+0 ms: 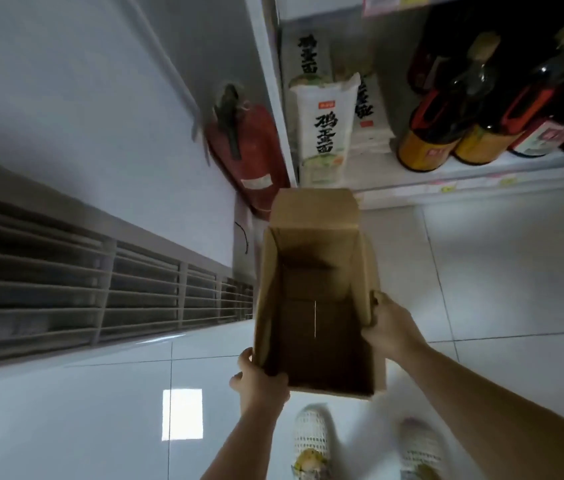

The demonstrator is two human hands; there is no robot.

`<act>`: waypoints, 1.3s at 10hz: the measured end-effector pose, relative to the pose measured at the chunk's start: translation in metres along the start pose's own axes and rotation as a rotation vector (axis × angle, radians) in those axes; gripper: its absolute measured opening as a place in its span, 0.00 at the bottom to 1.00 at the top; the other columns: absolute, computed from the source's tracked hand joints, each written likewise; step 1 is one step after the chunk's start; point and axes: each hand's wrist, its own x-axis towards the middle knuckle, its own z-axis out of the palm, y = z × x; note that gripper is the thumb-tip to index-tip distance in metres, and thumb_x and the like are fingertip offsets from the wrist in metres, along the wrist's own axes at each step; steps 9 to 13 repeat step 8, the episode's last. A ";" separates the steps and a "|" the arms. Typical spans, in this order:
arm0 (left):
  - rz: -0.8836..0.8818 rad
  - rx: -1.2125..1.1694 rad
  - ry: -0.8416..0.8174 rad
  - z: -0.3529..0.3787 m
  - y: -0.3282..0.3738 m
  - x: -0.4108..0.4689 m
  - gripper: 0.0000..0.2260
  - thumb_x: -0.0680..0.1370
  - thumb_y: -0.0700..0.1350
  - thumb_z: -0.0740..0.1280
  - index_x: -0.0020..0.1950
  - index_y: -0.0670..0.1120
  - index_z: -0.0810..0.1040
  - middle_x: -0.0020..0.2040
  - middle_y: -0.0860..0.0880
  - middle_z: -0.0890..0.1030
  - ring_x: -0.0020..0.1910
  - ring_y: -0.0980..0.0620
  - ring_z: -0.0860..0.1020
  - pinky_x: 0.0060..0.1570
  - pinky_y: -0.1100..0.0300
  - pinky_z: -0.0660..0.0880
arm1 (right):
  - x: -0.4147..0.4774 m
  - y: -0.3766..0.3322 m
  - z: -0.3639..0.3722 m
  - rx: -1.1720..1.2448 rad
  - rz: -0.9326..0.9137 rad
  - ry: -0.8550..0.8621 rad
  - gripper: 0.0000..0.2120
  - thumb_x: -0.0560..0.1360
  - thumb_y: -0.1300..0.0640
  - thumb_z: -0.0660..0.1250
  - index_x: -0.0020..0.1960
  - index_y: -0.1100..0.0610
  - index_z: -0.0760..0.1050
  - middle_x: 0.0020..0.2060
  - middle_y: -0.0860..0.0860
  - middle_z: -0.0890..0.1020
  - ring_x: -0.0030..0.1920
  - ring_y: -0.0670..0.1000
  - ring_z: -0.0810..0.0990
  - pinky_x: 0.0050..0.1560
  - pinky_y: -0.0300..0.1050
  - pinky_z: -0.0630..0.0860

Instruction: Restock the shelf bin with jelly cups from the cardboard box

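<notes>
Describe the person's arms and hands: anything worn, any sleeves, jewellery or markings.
The left hand and right hand wear no gloves; no ring, watch or band shows. The left forearm and right forearm are uncovered down to the frame's edge, so no sleeve is in view. No markings show, though the picture is somewhat blurred.

I see both bare forearms stretched forward from the bottom of the view, the right one entering from the lower right. My left grip [261, 379] curls round the near left corner of the cardboard box [315, 216]. My right grip [391, 327] clasps its right wall, fingers hooked over the rim.
</notes>
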 end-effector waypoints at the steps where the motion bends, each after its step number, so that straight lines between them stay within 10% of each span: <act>1: -0.022 -0.068 0.027 0.035 -0.015 0.045 0.27 0.74 0.30 0.61 0.70 0.47 0.61 0.59 0.43 0.62 0.37 0.46 0.71 0.34 0.56 0.79 | 0.048 0.005 0.027 -0.071 -0.097 0.040 0.31 0.73 0.61 0.67 0.73 0.58 0.59 0.58 0.56 0.77 0.54 0.56 0.78 0.53 0.46 0.77; 3: -0.048 -0.213 -0.004 0.071 -0.025 0.120 0.29 0.74 0.29 0.61 0.71 0.49 0.60 0.65 0.41 0.60 0.40 0.46 0.71 0.44 0.49 0.81 | 0.117 0.020 0.060 -0.108 -0.198 0.058 0.32 0.76 0.60 0.65 0.76 0.56 0.55 0.66 0.55 0.72 0.63 0.56 0.73 0.61 0.46 0.71; 5: -0.051 -0.197 -0.149 0.082 -0.031 0.150 0.33 0.75 0.39 0.66 0.73 0.57 0.53 0.67 0.41 0.64 0.56 0.37 0.76 0.31 0.55 0.81 | 0.142 0.022 0.070 -0.117 -0.216 0.000 0.32 0.78 0.61 0.63 0.77 0.56 0.52 0.71 0.55 0.67 0.69 0.57 0.69 0.66 0.46 0.66; 7: -0.077 0.139 -0.182 0.058 -0.009 0.129 0.38 0.75 0.45 0.68 0.77 0.54 0.47 0.73 0.43 0.56 0.64 0.39 0.69 0.39 0.53 0.80 | 0.119 0.014 0.048 -0.146 -0.208 -0.106 0.31 0.78 0.59 0.63 0.77 0.55 0.52 0.73 0.54 0.64 0.71 0.55 0.65 0.67 0.44 0.65; 8: 0.086 0.217 -0.148 0.040 0.010 0.088 0.28 0.78 0.45 0.64 0.75 0.48 0.56 0.72 0.42 0.58 0.58 0.44 0.72 0.51 0.56 0.75 | 0.083 0.004 0.023 -0.083 -0.182 -0.179 0.26 0.79 0.58 0.63 0.75 0.56 0.59 0.69 0.54 0.71 0.67 0.54 0.70 0.64 0.43 0.67; 13: 0.086 0.217 -0.148 0.040 0.010 0.088 0.28 0.78 0.45 0.64 0.75 0.48 0.56 0.72 0.42 0.58 0.58 0.44 0.72 0.51 0.56 0.75 | 0.083 0.004 0.023 -0.083 -0.182 -0.179 0.26 0.79 0.58 0.63 0.75 0.56 0.59 0.69 0.54 0.71 0.67 0.54 0.70 0.64 0.43 0.67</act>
